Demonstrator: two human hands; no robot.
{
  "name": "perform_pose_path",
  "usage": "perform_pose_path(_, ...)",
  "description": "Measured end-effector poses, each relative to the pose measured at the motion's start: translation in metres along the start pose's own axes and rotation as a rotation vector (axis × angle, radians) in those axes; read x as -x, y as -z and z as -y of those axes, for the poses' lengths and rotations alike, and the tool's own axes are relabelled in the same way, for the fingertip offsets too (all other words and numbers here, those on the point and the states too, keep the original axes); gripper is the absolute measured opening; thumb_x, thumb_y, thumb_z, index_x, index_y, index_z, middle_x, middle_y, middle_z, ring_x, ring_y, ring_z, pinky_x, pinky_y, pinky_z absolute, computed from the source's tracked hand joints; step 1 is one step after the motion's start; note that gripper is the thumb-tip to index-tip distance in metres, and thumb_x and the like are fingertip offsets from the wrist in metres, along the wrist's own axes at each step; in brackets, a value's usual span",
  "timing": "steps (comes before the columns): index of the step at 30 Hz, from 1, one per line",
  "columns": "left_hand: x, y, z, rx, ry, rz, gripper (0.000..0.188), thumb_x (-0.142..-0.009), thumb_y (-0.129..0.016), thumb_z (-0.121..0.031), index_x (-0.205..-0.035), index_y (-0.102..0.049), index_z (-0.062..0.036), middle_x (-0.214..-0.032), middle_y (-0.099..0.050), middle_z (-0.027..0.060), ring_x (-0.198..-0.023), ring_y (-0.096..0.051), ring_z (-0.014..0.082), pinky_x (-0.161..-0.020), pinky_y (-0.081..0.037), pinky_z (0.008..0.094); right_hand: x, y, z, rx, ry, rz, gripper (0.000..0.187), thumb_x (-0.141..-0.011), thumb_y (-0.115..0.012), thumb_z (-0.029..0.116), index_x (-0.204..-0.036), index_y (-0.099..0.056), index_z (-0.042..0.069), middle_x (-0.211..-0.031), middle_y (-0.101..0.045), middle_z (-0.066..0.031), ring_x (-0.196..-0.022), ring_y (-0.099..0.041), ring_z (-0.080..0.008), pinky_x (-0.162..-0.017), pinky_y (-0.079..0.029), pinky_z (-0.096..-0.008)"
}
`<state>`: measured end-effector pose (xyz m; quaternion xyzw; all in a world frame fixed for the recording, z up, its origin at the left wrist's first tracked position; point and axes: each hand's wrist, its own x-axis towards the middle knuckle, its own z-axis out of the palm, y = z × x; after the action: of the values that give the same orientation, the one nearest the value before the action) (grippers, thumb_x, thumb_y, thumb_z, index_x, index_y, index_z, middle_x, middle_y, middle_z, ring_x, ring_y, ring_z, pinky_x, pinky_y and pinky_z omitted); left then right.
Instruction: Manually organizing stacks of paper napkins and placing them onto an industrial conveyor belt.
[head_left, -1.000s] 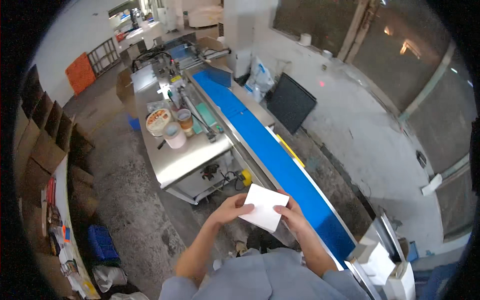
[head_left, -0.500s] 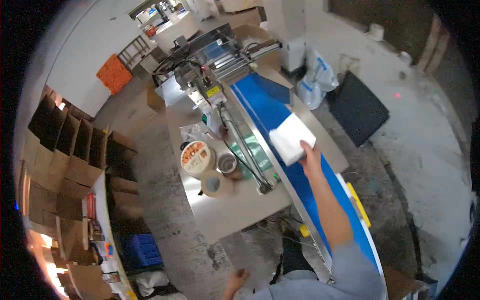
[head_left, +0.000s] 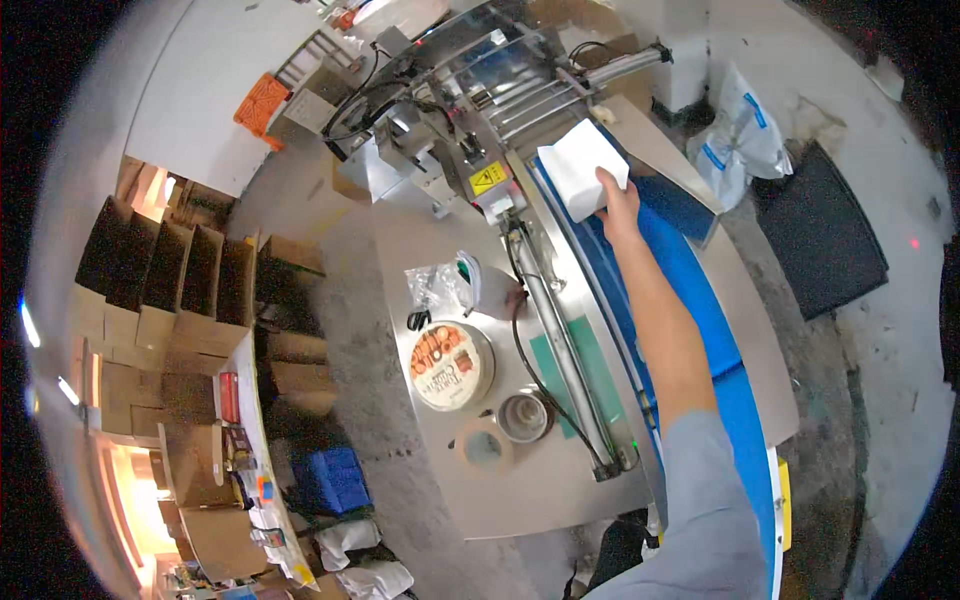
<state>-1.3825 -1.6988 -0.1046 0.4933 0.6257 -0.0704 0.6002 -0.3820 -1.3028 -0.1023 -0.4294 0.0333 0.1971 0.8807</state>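
Note:
My right hand (head_left: 618, 205) is closed on the near right corner of a white, boxy packet (head_left: 582, 168). The packet is held above the far part of a blue conveyor belt (head_left: 690, 325), close to the machine's metal rails. My right forearm reaches over the belt from the lower edge. To the left of the packet stands the machine head (head_left: 478, 170) with a yellow warning label. A long metal cylinder (head_left: 570, 370) runs alongside the belt. My left hand does not show.
On the steel table (head_left: 540, 505) are a round tub (head_left: 450, 365), a roll of tape (head_left: 484, 450), a metal ring-shaped cup (head_left: 523, 416) and a clear plastic bag (head_left: 437, 287). Cardboard boxes (head_left: 185, 275) stand at left. White sacks (head_left: 740, 140) and a black mat (head_left: 822, 230) lie at right.
My right hand has carried the white packet farther along the belt, toward the machine's rails. My left hand, low in view before, has gone out of view. The view has shifted.

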Motion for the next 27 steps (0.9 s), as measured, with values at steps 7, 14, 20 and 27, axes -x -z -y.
perform_pose_path(7, -0.011, 0.005, -0.003, 0.165, 0.513, -0.308, 0.019, -0.092, -0.059, -0.031, -0.094, -0.061, -0.0123, -0.074, -0.05, -0.0031, -0.063, -0.042, 0.0093, -0.052, -0.035, 0.0285, -0.014, 0.011, -0.043, 0.08, -0.137, -0.028, 0.074, -0.075, -0.076, 0.042, -0.131, -0.046, 0.005, -0.122, -0.055, -0.0122, -0.109, -0.053, -0.0278, -0.088, -0.045, -0.0468)
perform_pose_path(14, -0.037, 0.002, -0.044, -0.173, 0.059, -0.046, 0.037, -0.089, -0.063, -0.037, -0.11, -0.061, -0.0064, -0.093, -0.06, 0.0057, -0.082, -0.053, 0.0216, -0.07, -0.045, 0.0341, 0.024, 0.051, -0.021, 0.286, -0.1, -0.178, 0.039, -0.084, -0.069, 0.033, -0.11, -0.059, 0.005, -0.104, -0.061, -0.0088, -0.092, -0.058, -0.0206, -0.073, -0.05, -0.0362)
perform_pose_path(20, -0.071, -0.007, -0.12, -0.001, -0.047, -0.137, 0.049, -0.087, -0.07, -0.035, -0.116, -0.06, 0.0025, -0.105, -0.067, 0.0125, -0.093, -0.064, 0.0264, -0.081, -0.053, 0.0365, 0.172, 0.139, 0.046, 0.23, -0.017, -0.104, 0.025, -0.082, -0.068, 0.008, -0.105, -0.06, 0.0, -0.075, -0.06, -0.0064, -0.064, -0.059, -0.0155, -0.054, -0.049, -0.0264)
perform_pose_path(27, -0.216, -0.024, -0.077, -0.427, -0.24, 0.04, 0.048, -0.082, -0.067, -0.05, -0.103, -0.07, -0.0074, -0.085, -0.072, 0.0104, -0.075, -0.069, 0.0235, -0.071, -0.054, 0.036, 0.432, 0.272, 0.161, 0.721, 0.048, 0.028, 0.011, -0.085, -0.067, 0.013, -0.08, -0.062, 0.004, -0.064, -0.057, -0.0036, -0.051, -0.051, -0.0135, -0.047, -0.043, -0.0273)
